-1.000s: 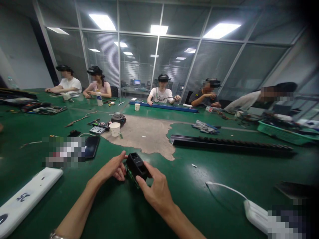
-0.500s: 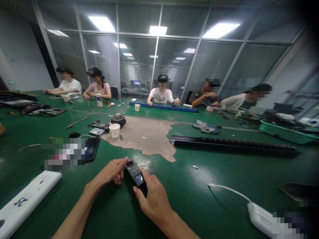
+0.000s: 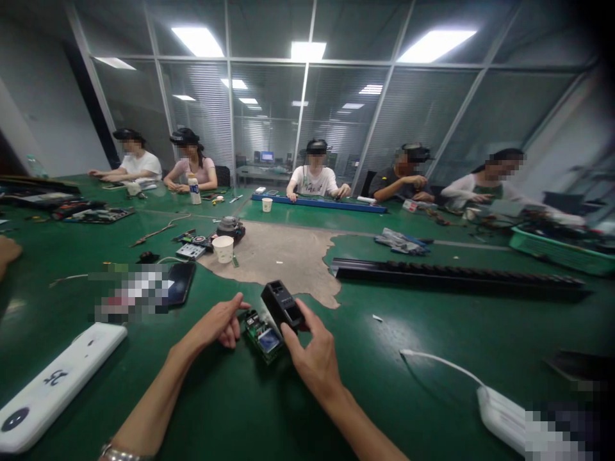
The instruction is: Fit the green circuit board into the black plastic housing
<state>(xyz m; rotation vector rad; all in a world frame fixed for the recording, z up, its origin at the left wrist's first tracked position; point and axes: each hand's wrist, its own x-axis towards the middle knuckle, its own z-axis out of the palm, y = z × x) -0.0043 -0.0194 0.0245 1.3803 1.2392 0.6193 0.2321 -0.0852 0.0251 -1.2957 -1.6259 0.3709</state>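
R hand pinching 1 blk boxy plastic casing, just right of grn PCB on smooth surface. L hand loosely spread, beside PCB. Grn basket: jumbled dk parts.

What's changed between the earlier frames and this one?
Since half a second ago, the right hand has lifted the black cover off the green circuit board, up and rightward. Its grip on the cover continues; the left hand stays beside the board, the nearer paper cup in place.
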